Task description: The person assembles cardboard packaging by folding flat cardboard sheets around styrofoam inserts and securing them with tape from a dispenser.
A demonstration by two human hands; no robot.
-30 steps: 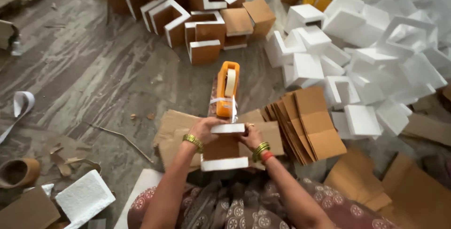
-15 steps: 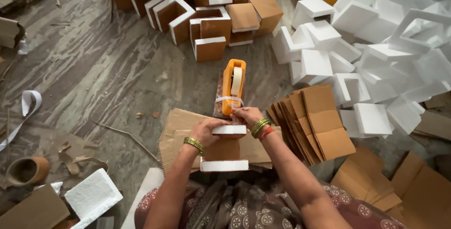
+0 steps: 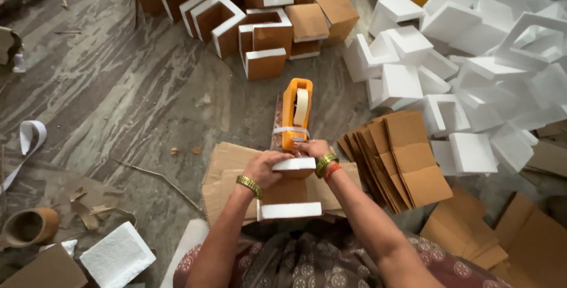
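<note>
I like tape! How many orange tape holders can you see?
1. The orange tape dispenser stands on the floor just beyond both hands, by the right hand. Others may be hidden under the piles.

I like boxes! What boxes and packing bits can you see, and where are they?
White foam piece wrapped in brown cardboard: under both hands.
Orange tape dispenser: ahead of hands.
Fanned brown cardboard sheets: right.
White foam pile: far right.
Finished cardboard-wrapped foam pieces: top.
</note>
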